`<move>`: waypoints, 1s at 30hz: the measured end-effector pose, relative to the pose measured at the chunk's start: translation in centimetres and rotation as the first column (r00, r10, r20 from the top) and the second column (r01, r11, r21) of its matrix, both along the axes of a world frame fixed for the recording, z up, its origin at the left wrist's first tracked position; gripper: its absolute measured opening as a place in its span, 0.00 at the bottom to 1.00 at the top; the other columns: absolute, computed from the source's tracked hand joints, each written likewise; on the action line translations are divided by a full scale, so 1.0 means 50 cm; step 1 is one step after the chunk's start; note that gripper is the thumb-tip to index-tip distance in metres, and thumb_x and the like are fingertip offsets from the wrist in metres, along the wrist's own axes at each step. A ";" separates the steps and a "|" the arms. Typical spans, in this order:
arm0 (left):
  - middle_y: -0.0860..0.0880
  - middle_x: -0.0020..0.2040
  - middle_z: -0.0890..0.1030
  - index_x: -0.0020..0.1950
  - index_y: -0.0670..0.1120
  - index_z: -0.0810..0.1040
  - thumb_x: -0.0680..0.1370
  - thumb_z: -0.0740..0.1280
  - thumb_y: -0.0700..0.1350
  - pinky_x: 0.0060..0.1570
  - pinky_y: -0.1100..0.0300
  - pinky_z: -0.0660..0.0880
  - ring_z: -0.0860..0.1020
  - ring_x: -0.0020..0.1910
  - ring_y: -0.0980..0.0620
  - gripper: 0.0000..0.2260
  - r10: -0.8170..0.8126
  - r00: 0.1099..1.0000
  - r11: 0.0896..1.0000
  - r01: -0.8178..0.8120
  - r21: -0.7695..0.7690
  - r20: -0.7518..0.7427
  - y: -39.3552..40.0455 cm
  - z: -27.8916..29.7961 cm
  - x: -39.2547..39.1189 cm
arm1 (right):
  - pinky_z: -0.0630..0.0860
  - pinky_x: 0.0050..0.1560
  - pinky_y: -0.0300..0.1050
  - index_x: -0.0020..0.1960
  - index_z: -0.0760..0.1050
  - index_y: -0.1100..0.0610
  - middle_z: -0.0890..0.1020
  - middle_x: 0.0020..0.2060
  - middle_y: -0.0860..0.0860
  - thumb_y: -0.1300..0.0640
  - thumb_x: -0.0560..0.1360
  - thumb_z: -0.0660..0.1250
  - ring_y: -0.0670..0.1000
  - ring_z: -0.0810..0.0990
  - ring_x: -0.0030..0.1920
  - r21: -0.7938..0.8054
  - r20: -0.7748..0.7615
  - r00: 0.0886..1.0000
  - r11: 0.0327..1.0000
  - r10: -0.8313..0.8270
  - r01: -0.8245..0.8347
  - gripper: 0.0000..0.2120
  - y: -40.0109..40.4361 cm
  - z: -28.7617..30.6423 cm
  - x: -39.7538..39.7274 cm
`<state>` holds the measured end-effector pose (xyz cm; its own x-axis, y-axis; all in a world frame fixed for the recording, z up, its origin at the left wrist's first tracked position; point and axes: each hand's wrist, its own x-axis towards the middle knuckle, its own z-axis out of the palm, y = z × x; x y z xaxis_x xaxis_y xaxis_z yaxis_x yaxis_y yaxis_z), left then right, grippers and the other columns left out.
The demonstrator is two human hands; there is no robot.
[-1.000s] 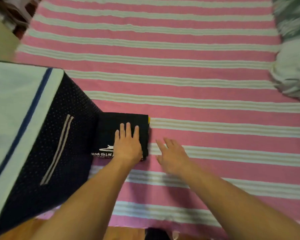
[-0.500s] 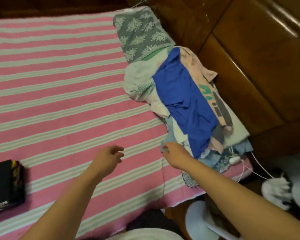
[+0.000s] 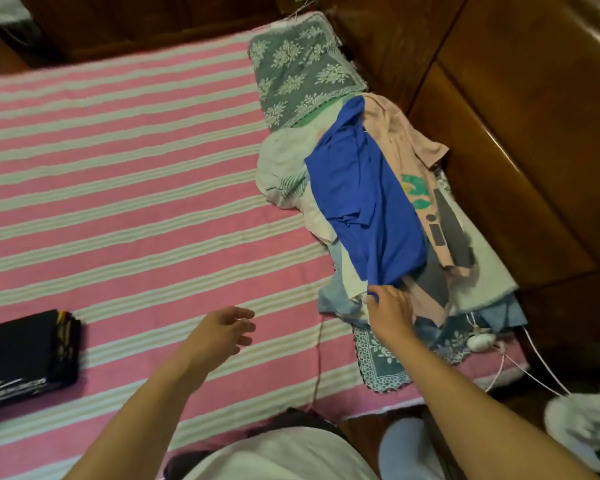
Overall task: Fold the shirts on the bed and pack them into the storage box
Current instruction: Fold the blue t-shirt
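Pinching the lower hem of the blue shirt [image 3: 364, 195], the right hand [image 3: 390, 315] has its fingers clamped on the cloth at the near end of the clothes pile [image 3: 465, 271] along the bed's [image 3: 136, 202] right edge. The left hand [image 3: 219, 336] hovers over the striped sheet, fingers loosely apart, holding nothing. A folded black shirt [image 3: 21, 355] lies at far left.

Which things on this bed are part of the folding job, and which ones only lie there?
Part of the job:
- blue shirt, its lower edge gripped by the right hand
- pile of unfolded clothes under it
- folded black shirt
- left hand, open above the bedsheet

Only lying there:
- grey floral pillow
- white cable
- wooden bed frame
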<state>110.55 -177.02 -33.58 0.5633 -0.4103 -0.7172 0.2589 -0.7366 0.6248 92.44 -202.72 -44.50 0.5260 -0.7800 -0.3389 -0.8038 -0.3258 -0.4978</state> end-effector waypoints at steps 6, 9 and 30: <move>0.52 0.51 0.86 0.62 0.49 0.81 0.84 0.64 0.42 0.59 0.49 0.80 0.85 0.49 0.51 0.09 0.073 0.997 0.991 -0.068 -0.116 0.037 0.068 0.071 -0.037 | 0.71 0.46 0.48 0.48 0.74 0.56 0.77 0.42 0.49 0.67 0.79 0.65 0.59 0.78 0.49 0.271 0.400 0.769 0.866 -0.498 0.420 0.06 0.081 0.132 0.009; 0.57 0.55 0.85 0.62 0.56 0.80 0.83 0.66 0.45 0.62 0.50 0.78 0.84 0.53 0.57 0.10 -0.046 0.992 0.986 0.063 -0.152 0.113 0.108 0.138 -0.041 | 0.71 0.44 0.44 0.46 0.76 0.54 0.78 0.43 0.49 0.69 0.79 0.63 0.55 0.78 0.48 0.337 0.469 0.784 0.903 -0.406 0.266 0.11 0.128 0.254 0.096; 0.52 0.50 0.83 0.54 0.56 0.84 0.83 0.65 0.42 0.51 0.57 0.77 0.81 0.50 0.52 0.10 0.077 0.645 0.819 0.393 -0.417 0.760 0.385 0.489 0.178 | 0.79 0.32 0.43 0.53 0.76 0.61 0.80 0.41 0.59 0.68 0.81 0.60 0.53 0.81 0.34 0.778 0.618 0.604 0.504 -0.503 -0.376 0.07 0.529 0.708 0.365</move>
<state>119.44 -157.77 -9.14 0.6718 -0.7001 0.2420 -0.5321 -0.2288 0.8152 110.68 -176.26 -9.12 0.8493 -0.4194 -0.3207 -0.0136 0.5898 -0.8074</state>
